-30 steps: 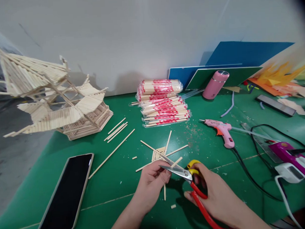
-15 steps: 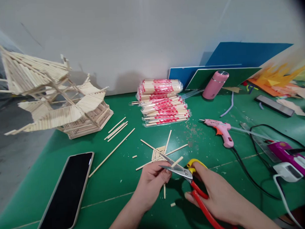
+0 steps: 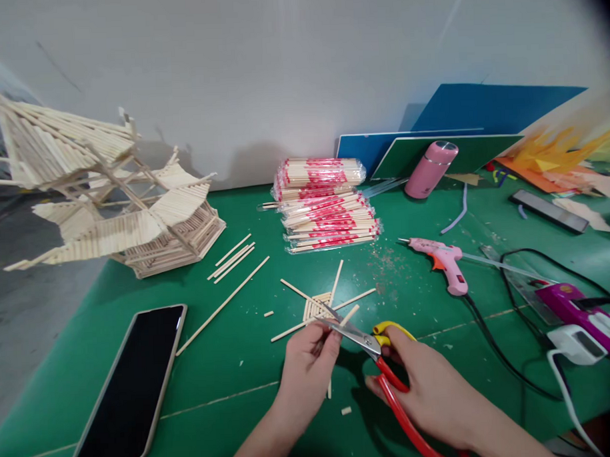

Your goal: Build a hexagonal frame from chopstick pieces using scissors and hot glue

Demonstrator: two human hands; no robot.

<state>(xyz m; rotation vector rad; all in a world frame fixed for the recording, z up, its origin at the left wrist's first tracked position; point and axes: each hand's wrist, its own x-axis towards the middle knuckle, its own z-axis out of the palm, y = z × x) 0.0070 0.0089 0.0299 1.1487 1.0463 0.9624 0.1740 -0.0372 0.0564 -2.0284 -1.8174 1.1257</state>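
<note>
Tabletop [image 3: 204,365], stick [image 3: 350,315] jutting from left hand [image 3: 308,362], between blades [image 3: 357,335]

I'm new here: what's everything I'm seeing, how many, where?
stick model: one, pale, left
phone: one, black, near left
loose sticks: several, pale, left
wrapped sticks: many, pale-and-red, back
stick lattice: one, pale, centre
offcuts: two, pale, centre
glue gun: one, pink, right
bottle: one, pink, back right
boards: several, blue and green, back
curved strip: one, lavender, right
slim box: one, grey, right
paper: several pieces, mostly orange, far right
device: one, purple, right edge
adapter: one, white, right
cables: several, black and white, right
table: one, green, below
wall: one, grey, behind
scissors: one, red-and-yellow, centre
short stick: one, pale, at scissors
left hand: one, bare, grip on short stick
right hand: one, bare, grip on scissors
</note>
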